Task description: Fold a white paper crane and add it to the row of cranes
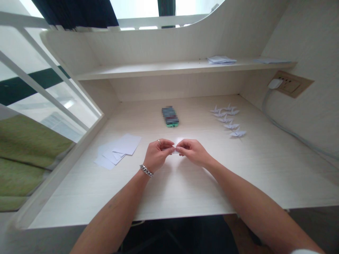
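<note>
My left hand (156,154), with a ring and a metal bracelet, and my right hand (192,150) meet over the middle of the pale wooden desk (185,190). Both pinch a small folded piece of white paper (175,149) between their fingertips; most of it is hidden by the fingers. To the left lie several loose white paper squares (119,150). At the right back stands a row of several folded white paper cranes (230,120).
A phone in a green case (170,117) lies behind my hands. A shelf (169,68) above the desk carries folded white papers (221,60). A wall socket (290,84) with a white plug and cable is on the right wall. A white railing borders the left.
</note>
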{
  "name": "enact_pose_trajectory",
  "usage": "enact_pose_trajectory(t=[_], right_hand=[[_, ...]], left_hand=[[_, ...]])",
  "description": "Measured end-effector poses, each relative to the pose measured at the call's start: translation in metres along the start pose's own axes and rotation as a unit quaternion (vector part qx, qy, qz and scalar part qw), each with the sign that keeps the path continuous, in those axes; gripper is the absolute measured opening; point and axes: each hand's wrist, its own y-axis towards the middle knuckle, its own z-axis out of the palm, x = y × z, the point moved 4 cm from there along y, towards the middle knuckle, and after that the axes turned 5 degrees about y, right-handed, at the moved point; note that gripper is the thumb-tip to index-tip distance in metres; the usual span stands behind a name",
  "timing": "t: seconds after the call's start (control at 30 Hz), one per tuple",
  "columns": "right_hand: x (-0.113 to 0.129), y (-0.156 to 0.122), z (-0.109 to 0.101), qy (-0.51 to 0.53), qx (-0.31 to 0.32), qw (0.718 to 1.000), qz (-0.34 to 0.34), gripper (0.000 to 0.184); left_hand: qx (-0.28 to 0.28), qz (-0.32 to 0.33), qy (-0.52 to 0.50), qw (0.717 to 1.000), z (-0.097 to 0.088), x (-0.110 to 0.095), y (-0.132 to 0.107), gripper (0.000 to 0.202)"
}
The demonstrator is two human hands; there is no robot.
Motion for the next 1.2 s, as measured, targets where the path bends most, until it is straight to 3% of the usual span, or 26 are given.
enact_pose_trajectory(t=[0.27,0.53,0.83,1.2], right_hand=[[-0.005,0.003,-0.004,0.026,0.002,0.999,0.029,0.021],[0.000,0.001,-0.003,-0.044,-0.001,0.999,-0.011,0.024],[0.010,-0.003,-0.001,-0.164,-0.011,0.984,-0.064,0.022],[0.002,-0.001,0.000,-0.107,0.009,0.994,-0.025,0.025]], left_hand=[[0.028,-0.024,-0.045,0.998,0.000,0.000,0.001,0.037],[0.038,0.018,0.138,0.990,0.002,-0.002,0.000,0.023],[0.037,0.039,0.211,0.976,-0.001,-0.005,0.000,0.023],[0.036,0.065,0.169,0.983,-0.001,-0.002,-0.001,0.017]])
